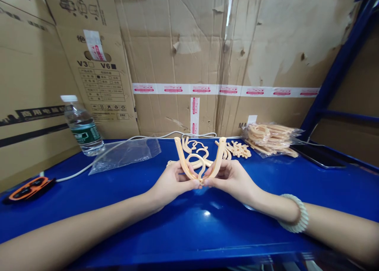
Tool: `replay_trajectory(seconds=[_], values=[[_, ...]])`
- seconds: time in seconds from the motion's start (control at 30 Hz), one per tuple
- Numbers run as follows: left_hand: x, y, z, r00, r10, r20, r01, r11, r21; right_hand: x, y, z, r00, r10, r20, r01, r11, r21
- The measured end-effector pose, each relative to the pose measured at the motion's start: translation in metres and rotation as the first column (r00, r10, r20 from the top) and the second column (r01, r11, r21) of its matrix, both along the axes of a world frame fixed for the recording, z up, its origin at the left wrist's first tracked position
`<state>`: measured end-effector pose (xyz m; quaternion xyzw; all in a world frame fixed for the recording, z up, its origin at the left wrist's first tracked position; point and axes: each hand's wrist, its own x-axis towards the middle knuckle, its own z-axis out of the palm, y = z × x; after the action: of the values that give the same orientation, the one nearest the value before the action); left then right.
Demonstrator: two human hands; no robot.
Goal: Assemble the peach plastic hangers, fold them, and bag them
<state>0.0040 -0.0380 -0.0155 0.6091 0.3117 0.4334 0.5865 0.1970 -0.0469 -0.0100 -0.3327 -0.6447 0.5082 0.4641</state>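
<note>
Both hands hold one peach plastic hanger part (199,163) above the blue table (189,223). My left hand (173,181) pinches its left arm near the bottom, fingers closed. On the other side, my right hand (229,177) pinches the right arm the same way. The two arms rise in a V with a looped hook between them. More loose peach plastic pieces (233,148) lie on the table just behind the hands. A white bead bracelet (297,215) sits on my right wrist.
A clear bag of stacked peach parts (271,138) lies at the back right beside a dark phone (318,155). An empty clear bag (126,152), a water bottle (83,125) and a white cable (154,137) are at the back left. An orange-black tool (28,188) rests far left. Cardboard boxes wall the back.
</note>
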Motion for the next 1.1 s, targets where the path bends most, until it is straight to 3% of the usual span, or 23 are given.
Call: replay_trajectory(seconds=[0.3, 0.5, 0.67, 0.8, 0.9, 1.0, 1.1], values=[[0.003, -0.003, 0.005, 0.999, 0.033, 0.024, -0.032, 0.999, -0.028, -0.003, 0.001, 0.002, 0.999, -0.026, 0.022, 0.027, 0.999, -0.047], [-0.006, 0.01, 0.012, 0.991, 0.12, 0.065, -0.117, 0.992, -0.042, 0.019, 0.017, 0.022, 1.0, -0.011, 0.019, 0.013, 0.993, -0.119], [-0.027, 0.03, 0.03, 0.975, 0.193, 0.113, -0.183, 0.979, -0.094, 0.055, 0.041, 0.047, 0.972, -0.016, 0.233, -0.011, 0.993, 0.117], [-0.041, 0.043, 0.04, 0.974, 0.211, 0.083, -0.207, 0.977, -0.059, 0.078, 0.051, 0.057, 0.866, -0.113, 0.487, -0.105, 0.911, 0.398], [-0.049, 0.051, 0.043, 0.979, 0.205, 0.005, -0.205, 0.979, -0.006, 0.086, 0.055, 0.059, 0.777, -0.168, 0.607, -0.186, 0.86, 0.476], [-0.058, 0.057, 0.046, 0.958, 0.186, -0.216, -0.159, 0.978, 0.137, 0.089, 0.057, 0.059, 0.658, -0.24, 0.714, -0.243, 0.829, 0.503], [-0.066, 0.06, 0.05, 0.842, 0.18, -0.509, 0.039, 0.92, 0.39, 0.088, 0.057, 0.058, 0.551, -0.307, 0.776, -0.324, 0.779, 0.537]])
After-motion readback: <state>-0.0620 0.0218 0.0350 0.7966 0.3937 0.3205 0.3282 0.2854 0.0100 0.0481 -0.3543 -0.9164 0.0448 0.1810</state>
